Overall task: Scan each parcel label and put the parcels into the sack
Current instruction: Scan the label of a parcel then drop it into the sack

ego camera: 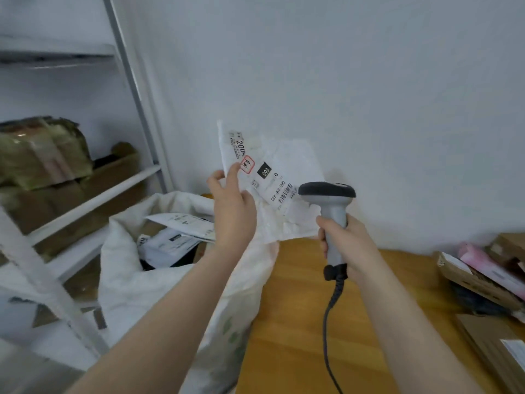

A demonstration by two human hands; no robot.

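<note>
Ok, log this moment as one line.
phase: scan | left hand: holds white parcel up | right hand: grips scanner beside label | sack: open, parcels inside

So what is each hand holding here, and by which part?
The left hand pinches the white parcel at its left edge; the right hand grips the scanner by its handle.

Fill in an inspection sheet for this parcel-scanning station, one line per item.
Surface: wooden table.
Job's things: white parcel, label towards the camera, close to the scanner; open sack with parcels inside.
Clutter: cardboard boxes and a pink packet at the table's right.
Hands: left hand holds the parcel; right hand grips the scanner.
Cables: scanner cable hangs below the handle.
Surroundings: metal shelf with boxes, white wall.
</note>
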